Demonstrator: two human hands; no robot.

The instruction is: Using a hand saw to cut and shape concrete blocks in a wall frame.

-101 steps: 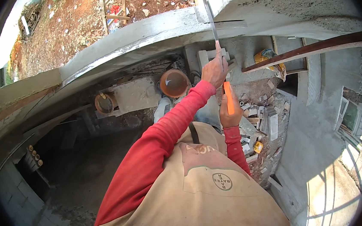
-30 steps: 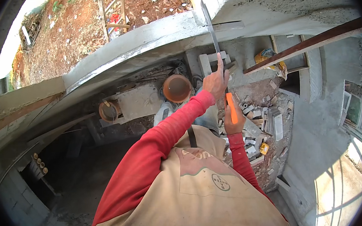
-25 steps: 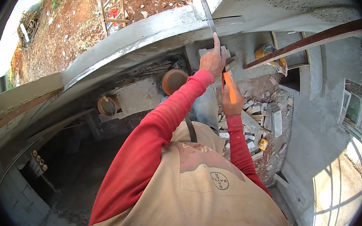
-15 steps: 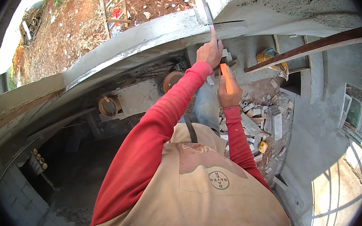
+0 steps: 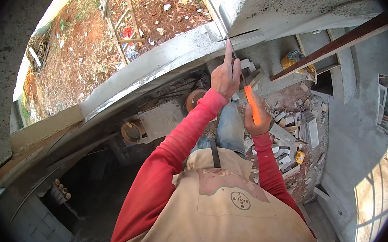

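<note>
A long thin blade with an orange handle, seen edge-on and looking like a handsaw, runs away from me to the corner of the window opening. My right hand is wrapped around the handle. Farther along, my left hand lies beside the blade, its index finger stretched out along it. That fingertip is near the grey sill where it meets the plastered wall. A dark slit shows in the wall just right of the fingertip. How the blade's edge meets the masonry cannot be made out.
A brown beam slants in from the right, with a yellow bag behind it. Rubble and tile offcuts litter the ground below. Two clay-coloured round pieces lie by a grey board. Outside stands a wooden frame.
My right hand and the orange handle have drawn back toward me, widening the gap to my left hand. My left index finger remains by the blade. The whole view has shifted slightly.
</note>
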